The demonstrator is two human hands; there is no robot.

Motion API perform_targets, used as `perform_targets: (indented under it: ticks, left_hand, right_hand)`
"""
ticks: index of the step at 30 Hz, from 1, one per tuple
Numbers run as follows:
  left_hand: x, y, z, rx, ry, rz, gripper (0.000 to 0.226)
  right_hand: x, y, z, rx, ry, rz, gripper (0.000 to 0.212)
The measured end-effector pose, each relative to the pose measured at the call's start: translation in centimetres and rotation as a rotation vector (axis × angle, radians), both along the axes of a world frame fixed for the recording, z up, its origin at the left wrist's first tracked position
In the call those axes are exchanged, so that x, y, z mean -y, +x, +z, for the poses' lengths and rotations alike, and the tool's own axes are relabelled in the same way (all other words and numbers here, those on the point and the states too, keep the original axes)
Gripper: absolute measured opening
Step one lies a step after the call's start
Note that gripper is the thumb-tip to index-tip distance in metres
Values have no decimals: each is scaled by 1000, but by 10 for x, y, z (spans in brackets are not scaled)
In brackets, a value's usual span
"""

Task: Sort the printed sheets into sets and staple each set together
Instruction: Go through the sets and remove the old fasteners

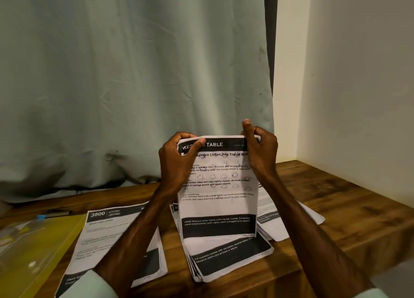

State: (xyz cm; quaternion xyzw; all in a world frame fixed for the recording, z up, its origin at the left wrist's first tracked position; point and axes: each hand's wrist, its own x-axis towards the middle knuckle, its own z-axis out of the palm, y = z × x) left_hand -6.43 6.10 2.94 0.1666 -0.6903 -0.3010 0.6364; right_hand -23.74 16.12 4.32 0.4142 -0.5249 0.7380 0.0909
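Both hands are up at the top edge: the left grip (177,161) pinches the upper left corner of the printed sheet (219,204), thumb across its black header, and the right grip (259,151) pinches the upper right corner. The sheet stands upright over the middle pile (230,258) on the desk (336,208), kitchen pile (105,232) to its left, another pile (270,227) to its right.

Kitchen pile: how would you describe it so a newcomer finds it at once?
On the wooden table, in front of the pale green curtain, find the yellow folder at the left. The Kitchen pile lies right beside it, partly under the left forearm. Unlike the middle pile and right pile, its top sheet shows the header 3800 KITCHEN.
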Motion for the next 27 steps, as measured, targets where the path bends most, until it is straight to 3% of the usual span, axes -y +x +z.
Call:
perform_targets:
  ticks: [2, 4, 7, 10, 13, 16, 19, 21, 24, 27]
  left_hand:
    - [2, -1, 1, -10, -4, 21, 27]
    - [4, -2, 1, -26, -7, 47, 28]
    - [5, -4, 1, -60, -1, 68, 26]
    - [5, -6, 3, -114, 21, 95, 27]
    - [3, -9, 9, -175, 39, 126, 27]
    - [0, -11, 12, -188, 115, 70, 36]
    - [5, -13, 4, -84, 329, -200, 49]
    - [7, -18, -11, 50, 414, -358, 39]
    - [0, -30, -36, 211, 505, -354, 14]
    - [-8, -43, -51, 214, 554, -369, 7]
  right_hand:
    - [-7, 2, 0, 22, 6, 157, 40]
    - [-13, 0, -5, 22, 67, 273, 47]
    - [-17, -9, -26, 61, 296, 319, 51]
    - [-18, -16, -51, 112, 431, 366, 40]
    - [-16, -13, -64, 123, 394, 388, 25]
    - [-18, -13, -62, 121, 342, 371, 24]
    - [-24, -22, -55, 155, 291, 387, 26]
    - [-28, -29, -53, 213, 251, 409, 24]
    - [-33, -38, -53, 295, 215, 433, 20]
    - [-36, -48, -63, 290, 274, 414, 26]
